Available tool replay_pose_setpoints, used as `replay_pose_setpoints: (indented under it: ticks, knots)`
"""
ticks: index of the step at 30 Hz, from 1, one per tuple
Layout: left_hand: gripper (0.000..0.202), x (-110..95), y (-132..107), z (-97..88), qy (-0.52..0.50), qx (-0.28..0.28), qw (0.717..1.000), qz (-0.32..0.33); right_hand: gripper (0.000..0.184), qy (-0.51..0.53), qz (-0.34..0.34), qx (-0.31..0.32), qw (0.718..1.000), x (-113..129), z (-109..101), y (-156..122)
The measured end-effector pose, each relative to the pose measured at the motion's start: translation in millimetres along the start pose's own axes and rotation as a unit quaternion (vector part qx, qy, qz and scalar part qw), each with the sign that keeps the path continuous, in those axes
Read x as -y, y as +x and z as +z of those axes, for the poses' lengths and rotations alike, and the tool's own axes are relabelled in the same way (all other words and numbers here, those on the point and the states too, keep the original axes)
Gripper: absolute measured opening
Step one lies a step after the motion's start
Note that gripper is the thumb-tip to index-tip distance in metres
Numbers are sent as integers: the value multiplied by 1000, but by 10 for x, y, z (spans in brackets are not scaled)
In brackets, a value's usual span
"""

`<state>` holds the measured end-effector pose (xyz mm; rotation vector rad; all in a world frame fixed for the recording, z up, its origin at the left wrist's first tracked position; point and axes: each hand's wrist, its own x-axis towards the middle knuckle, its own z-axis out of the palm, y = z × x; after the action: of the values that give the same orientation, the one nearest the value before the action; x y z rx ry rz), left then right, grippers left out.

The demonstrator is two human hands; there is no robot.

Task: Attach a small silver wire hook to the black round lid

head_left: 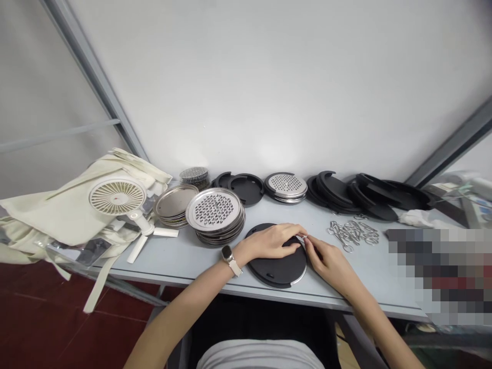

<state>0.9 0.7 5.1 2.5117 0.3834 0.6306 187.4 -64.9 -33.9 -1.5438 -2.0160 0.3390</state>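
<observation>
A black disc (269, 270) was laid flat at the front edge of a pale table (172, 259), with a silvery rim exposed at its lower right. Its upper part was covered by the left hand (274, 241), palm down, thumb set apart from the fingers; whether anything was gripped there could not be told. At the disc's right side, a small silvery piece (305, 237), too small to be identified, was pinched between the thumb and fingers of the right hand (323, 256). A watch (227, 252) was worn on the left wrist.

Metal hooks (351, 233) were scattered to the right of the hands. Behind them, black trays (334, 192) were heaped along the wall (269, 92). A perforated plate (286, 184) was seen on top of a pile beyond the disc, with black holders (246, 189) to its left. Stacked graters (215, 210) were placed left of the disc, beside a pile of plain lids (177, 201). At far left, a white fan (117, 197) was stood before cream cloth (73, 210).
</observation>
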Motion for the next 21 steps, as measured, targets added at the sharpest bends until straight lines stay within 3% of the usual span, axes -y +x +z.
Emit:
replay_pose_setpoints:
  ticks: [21]
  knots:
    - [30,4,3,17,8,-5,1000,3,31,8,11,-27,1000,4,6,-33]
